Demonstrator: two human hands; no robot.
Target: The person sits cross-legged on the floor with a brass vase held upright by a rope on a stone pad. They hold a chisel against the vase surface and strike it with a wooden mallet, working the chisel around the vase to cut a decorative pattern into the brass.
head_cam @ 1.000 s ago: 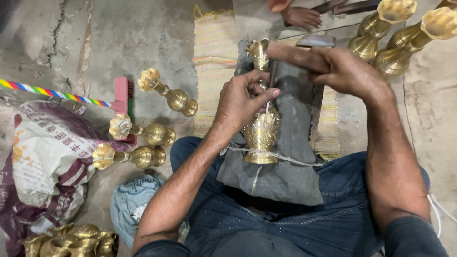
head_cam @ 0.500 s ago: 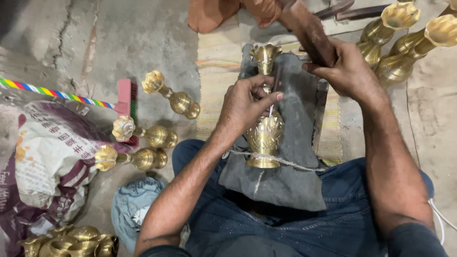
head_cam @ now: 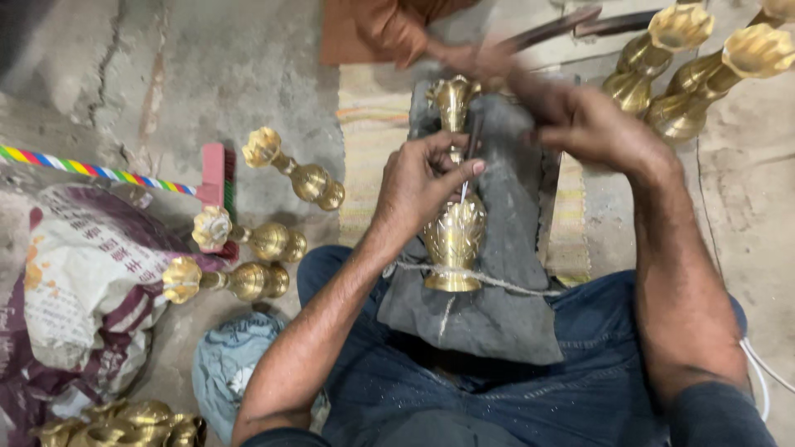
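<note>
1. Brass vase (head_cam: 455, 228) lies on the grey cloth (head_cam: 497, 323), under our left hand (head_cam: 422, 178).
2. Left hand, fingers closed, pinches a thin chisel (head_cam: 470, 153) upright on the vase; we keep its tip steady.
3. Right hand (head_cam: 592, 124), blurred, is closed around a dark hammer (head_cam: 551, 29); we strike squarely, lightly.
4. Cord (head_cam: 480, 277) below the left hand binds the vase down.

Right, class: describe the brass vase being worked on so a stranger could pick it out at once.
Start at the grey cloth spread over the person's lap. On it lies a brass vase, foot towards the body, under the left hand. Unlike the other brass vases on the floor, a string crosses its base.
</note>
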